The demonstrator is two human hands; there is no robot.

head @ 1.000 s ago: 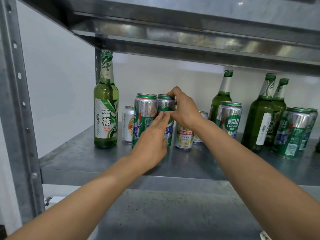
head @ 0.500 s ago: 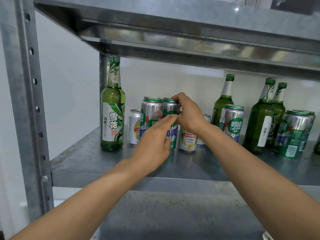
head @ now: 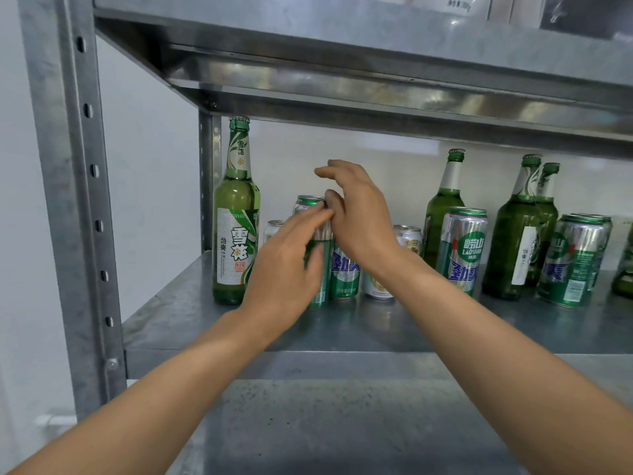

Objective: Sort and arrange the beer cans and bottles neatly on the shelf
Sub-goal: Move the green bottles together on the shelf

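On the metal shelf (head: 376, 332) a tall green bottle (head: 236, 214) stands at the left. Right of it are two tall green-and-silver cans side by side, the left can (head: 310, 202) and the right can (head: 344, 272). My left hand (head: 287, 269) lies flat against the front of the left can, fingers stretched toward its top. My right hand (head: 359, 214) hovers over the right can with fingers spread, holding nothing. A small white can (head: 273, 228) stands behind, and another small can (head: 376, 286) is partly hidden by my right wrist.
Further right stand a Laoshan can (head: 464, 248), a green bottle (head: 445, 197), two more green bottles (head: 517, 234) and a pair of cans (head: 572, 262). The upper shelf (head: 376, 73) hangs low overhead. A perforated steel post (head: 75, 200) rises at left. A lower shelf (head: 342, 423) lies beneath.
My right hand has let go of the right tall can's top and lifted with its fingers apart. My left hand has slid across the left can. The view has shifted left and up.
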